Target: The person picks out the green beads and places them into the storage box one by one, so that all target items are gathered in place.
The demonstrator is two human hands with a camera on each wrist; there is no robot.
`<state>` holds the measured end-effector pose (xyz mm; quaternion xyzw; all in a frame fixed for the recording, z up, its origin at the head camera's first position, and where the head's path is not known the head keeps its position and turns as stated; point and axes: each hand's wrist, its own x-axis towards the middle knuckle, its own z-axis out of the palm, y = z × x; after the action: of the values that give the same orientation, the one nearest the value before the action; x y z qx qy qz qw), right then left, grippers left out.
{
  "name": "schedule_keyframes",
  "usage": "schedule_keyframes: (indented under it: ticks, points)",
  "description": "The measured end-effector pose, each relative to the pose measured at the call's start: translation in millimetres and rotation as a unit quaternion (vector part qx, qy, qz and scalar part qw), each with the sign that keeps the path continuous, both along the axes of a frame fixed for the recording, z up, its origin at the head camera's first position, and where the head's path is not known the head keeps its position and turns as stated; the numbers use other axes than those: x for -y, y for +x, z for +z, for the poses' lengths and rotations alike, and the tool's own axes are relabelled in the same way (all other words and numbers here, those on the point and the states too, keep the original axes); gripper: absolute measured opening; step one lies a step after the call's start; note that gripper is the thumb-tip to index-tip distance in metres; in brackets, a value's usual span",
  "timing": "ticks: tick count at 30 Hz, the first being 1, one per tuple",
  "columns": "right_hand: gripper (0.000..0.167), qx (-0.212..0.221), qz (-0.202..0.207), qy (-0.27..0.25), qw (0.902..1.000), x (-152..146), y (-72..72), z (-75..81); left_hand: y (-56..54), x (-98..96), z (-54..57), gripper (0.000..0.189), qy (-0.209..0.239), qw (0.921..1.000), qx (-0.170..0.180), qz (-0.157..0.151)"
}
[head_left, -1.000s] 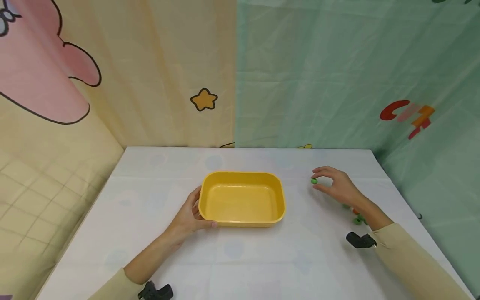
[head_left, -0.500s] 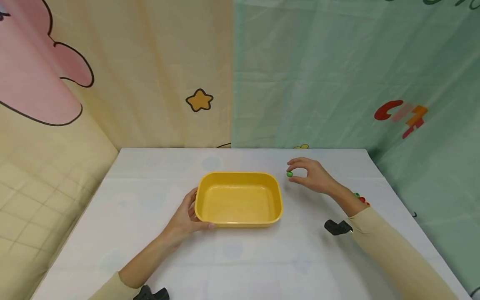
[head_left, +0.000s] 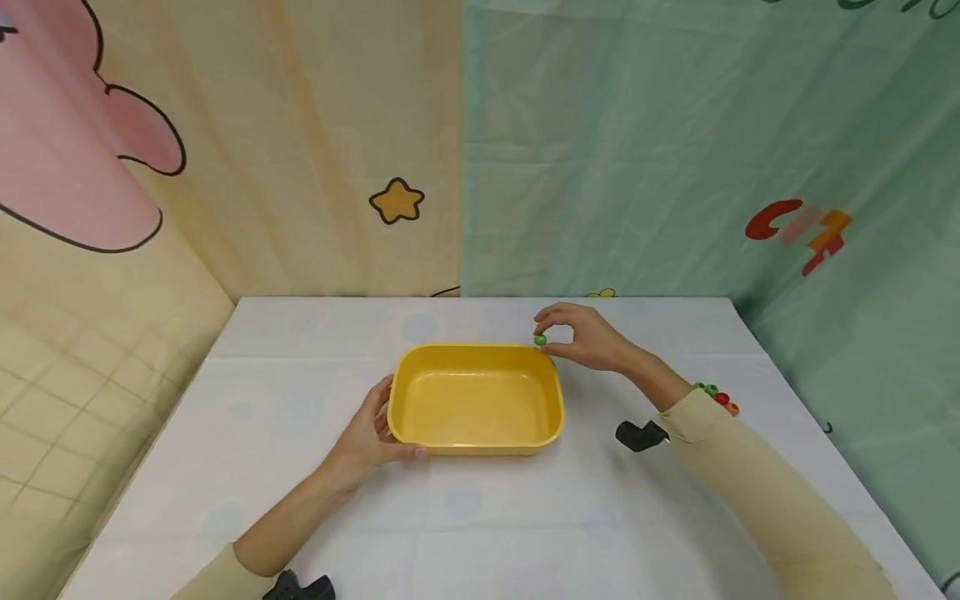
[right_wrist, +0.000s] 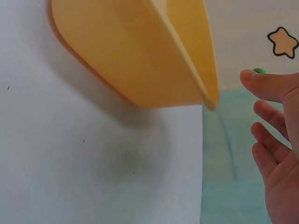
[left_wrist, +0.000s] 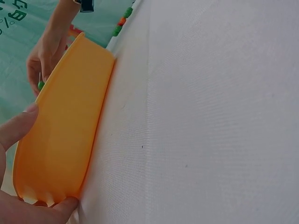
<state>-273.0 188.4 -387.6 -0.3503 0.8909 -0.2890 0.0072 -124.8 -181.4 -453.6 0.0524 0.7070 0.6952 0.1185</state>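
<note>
In the head view a yellow rectangular tub (head_left: 476, 404) stands on the white table, with nothing inside it. My left hand (head_left: 366, 440) grips its left side and near-left corner, thumb along the front rim. Between the thumb and fingertips of my right hand (head_left: 588, 335) is a small round green bead (head_left: 540, 340), held right at the tub's far right corner. In the left wrist view, that bead (left_wrist: 41, 85) shows just past the tub's rim. My thumb mostly hides it in the right wrist view.
Several green, red and orange beads (head_left: 722, 398) lie on the table at the right, partly hidden behind the right sleeve (head_left: 750, 475). The white tabletop (head_left: 480, 533) meets printed curtains (head_left: 600, 150) at its back edge. Black wrist mounts (head_left: 640, 435) sit on both forearms.
My right hand has moved left with the green bead, from the table's right side to the tub's far right corner. The left hand keeps its grip on the tub.
</note>
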Motion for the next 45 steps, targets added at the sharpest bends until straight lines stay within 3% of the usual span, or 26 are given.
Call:
schedule_keyframes:
  ticks: [6,14,22,34,45]
  points:
    - [0.018,0.022,0.014,0.017,0.9995,27,-5.4,7.4,0.0,0.0,0.0,0.118,-0.006,1.0000,0.008,0.002]
    - [0.017,0.015,0.069,0.017,0.9974,64,-11.5,11.2,0.1,-0.5,2.0,0.117,-0.009,0.9999,0.010,0.006]
    - [0.019,-0.001,0.131,0.037,0.9908,99,-16.8,11.5,0.1,-0.6,2.5,0.115,-0.025,0.9995,0.017,0.008]
    - [0.018,-0.008,0.183,0.049,0.9819,137,-19.0,2.8,0.0,-0.8,4.0,0.114,-0.033,0.9990,0.028,0.008]
    - [0.022,-0.011,0.187,0.061,0.9803,147,-14.8,3.1,0.5,-0.7,5.0,0.116,-0.026,0.9994,0.023,0.003]
